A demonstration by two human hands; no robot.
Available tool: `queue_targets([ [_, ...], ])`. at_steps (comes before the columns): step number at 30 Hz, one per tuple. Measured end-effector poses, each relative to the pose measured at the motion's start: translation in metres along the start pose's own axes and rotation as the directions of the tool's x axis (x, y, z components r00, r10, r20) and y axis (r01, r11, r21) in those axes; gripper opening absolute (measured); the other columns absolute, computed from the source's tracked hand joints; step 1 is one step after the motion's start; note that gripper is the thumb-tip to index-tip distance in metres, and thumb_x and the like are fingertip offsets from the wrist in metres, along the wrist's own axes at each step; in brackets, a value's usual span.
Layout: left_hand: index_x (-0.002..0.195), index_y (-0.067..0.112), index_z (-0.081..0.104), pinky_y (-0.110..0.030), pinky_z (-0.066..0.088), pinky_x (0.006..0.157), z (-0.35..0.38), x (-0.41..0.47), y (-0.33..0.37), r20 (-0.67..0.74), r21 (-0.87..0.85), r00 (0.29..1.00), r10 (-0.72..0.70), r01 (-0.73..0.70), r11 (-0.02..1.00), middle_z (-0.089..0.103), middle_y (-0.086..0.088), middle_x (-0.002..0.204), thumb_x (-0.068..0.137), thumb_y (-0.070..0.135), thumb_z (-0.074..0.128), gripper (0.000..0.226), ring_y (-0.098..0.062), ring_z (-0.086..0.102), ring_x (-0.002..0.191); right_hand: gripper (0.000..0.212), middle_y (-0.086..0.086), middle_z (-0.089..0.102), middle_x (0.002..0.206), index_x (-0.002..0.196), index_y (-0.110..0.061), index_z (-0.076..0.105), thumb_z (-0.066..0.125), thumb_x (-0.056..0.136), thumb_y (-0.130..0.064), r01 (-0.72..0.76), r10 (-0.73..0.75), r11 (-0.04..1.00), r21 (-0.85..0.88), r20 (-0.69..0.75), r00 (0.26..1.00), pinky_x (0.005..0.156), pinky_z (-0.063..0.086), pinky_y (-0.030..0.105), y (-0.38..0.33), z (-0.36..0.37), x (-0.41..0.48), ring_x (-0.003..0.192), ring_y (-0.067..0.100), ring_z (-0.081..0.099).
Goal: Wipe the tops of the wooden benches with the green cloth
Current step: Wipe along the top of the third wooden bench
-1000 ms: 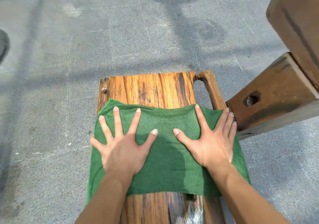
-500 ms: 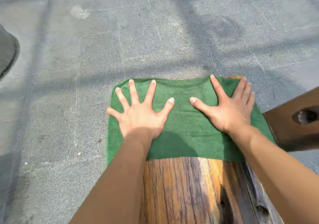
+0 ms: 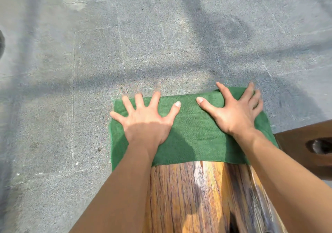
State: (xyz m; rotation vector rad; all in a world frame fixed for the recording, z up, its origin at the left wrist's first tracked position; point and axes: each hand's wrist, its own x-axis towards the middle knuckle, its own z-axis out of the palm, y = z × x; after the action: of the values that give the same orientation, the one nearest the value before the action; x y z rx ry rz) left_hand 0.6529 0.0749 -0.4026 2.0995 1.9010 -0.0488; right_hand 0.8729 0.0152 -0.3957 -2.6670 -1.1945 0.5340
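The green cloth (image 3: pixel 192 134) lies spread flat over the far end of a wooden bench (image 3: pixel 194 196), covering that end entirely and hanging a little over its left side. My left hand (image 3: pixel 145 121) presses flat on the cloth's left half, fingers spread. My right hand (image 3: pixel 235 112) presses flat on the right half, its fingers reaching the cloth's far edge. Streaked brown and orange bench top shows below the cloth, between my forearms.
A second brown wooden bench (image 3: pixel 305 143) with a round hole in it juts in at the right edge, close to the cloth's right corner. Grey paved ground (image 3: pixel 89 71) with shadows surrounds the benches. A dark object (image 3: pixel 1 44) sits at the far left edge.
Both hands have pushed the cloth forward along the bench, from short of its far end to over the end. More bare wood now shows behind the cloth.
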Motion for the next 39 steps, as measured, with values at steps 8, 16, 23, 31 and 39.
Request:
queue_targets([
  [8, 0.152, 0.051, 0.038, -0.083, 0.004, 0.112, -0.005, -0.001, 0.002, 0.0, 0.039, 1.0, 0.001, -0.001, 0.999, 0.043, -0.008, 0.158, 0.079, 0.1, -0.002, 0.096, -0.041, 0.018, 0.155, 0.111, 0.018, -0.015, 0.173, 0.153, -0.066, 0.023, 0.023, 0.055, -0.116, -0.014, 0.014, 1.0, 0.001, 0.023, 1.0, 0.125, -0.012, 0.063, -0.001, -0.001, 0.001, 0.157, 0.043, -0.019],
  [16, 0.147, 0.053, 0.037, -0.084, 0.006, 0.114, -0.01, -0.003, 0.006, 0.069, 0.026, 0.997, -0.019, 0.017, 1.0, 0.039, -0.002, 0.158, 0.083, 0.098, 0.005, 0.085, -0.039, 0.015, 0.155, 0.11, 0.019, -0.013, 0.172, 0.155, -0.066, 0.018, 0.022, 0.056, -0.115, -0.028, 0.029, 0.999, -0.026, 0.041, 0.999, 0.125, -0.008, 0.064, -0.004, -0.003, 0.003, 0.157, 0.042, -0.017],
  [23, 0.144, 0.051, 0.045, -0.079, 0.002, 0.115, -0.014, 0.001, 0.008, 0.106, 0.072, 0.993, -0.045, 0.037, 0.997, 0.043, -0.001, 0.155, 0.083, 0.098, 0.008, 0.086, -0.035, 0.017, 0.154, 0.105, 0.022, -0.011, 0.172, 0.155, -0.066, 0.02, 0.029, 0.061, -0.111, -0.015, 0.015, 1.0, 0.004, 0.017, 1.0, 0.124, -0.002, 0.066, -0.004, -0.002, 0.0, 0.158, 0.042, -0.01],
  [31, 0.161, 0.046, 0.03, -0.083, 0.013, 0.114, -0.009, -0.017, -0.005, 0.013, 0.069, 0.996, 0.084, -0.085, 0.994, 0.029, -0.011, 0.169, 0.093, 0.089, 0.023, 0.081, -0.043, 0.015, 0.159, 0.112, 0.025, -0.018, 0.171, 0.159, -0.064, 0.003, 0.023, 0.06, -0.112, -0.042, 0.042, 0.999, -0.008, 0.005, 0.999, 0.125, -0.001, 0.065, 0.007, 0.001, -0.042, 0.159, 0.04, -0.014],
  [39, 0.162, 0.043, 0.032, -0.082, 0.01, 0.116, 0.019, -0.133, -0.03, 0.002, 0.089, 0.991, 0.134, -0.133, 0.987, 0.016, -0.01, 0.175, 0.09, 0.084, 0.034, 0.083, -0.042, 0.014, 0.16, 0.106, 0.04, 0.011, 0.167, 0.159, -0.037, 0.032, 0.028, 0.075, -0.101, -0.056, 0.051, 0.99, -0.127, -0.041, 0.998, 0.116, 0.02, 0.079, 0.051, 0.013, -0.149, 0.15, 0.065, 0.017],
])
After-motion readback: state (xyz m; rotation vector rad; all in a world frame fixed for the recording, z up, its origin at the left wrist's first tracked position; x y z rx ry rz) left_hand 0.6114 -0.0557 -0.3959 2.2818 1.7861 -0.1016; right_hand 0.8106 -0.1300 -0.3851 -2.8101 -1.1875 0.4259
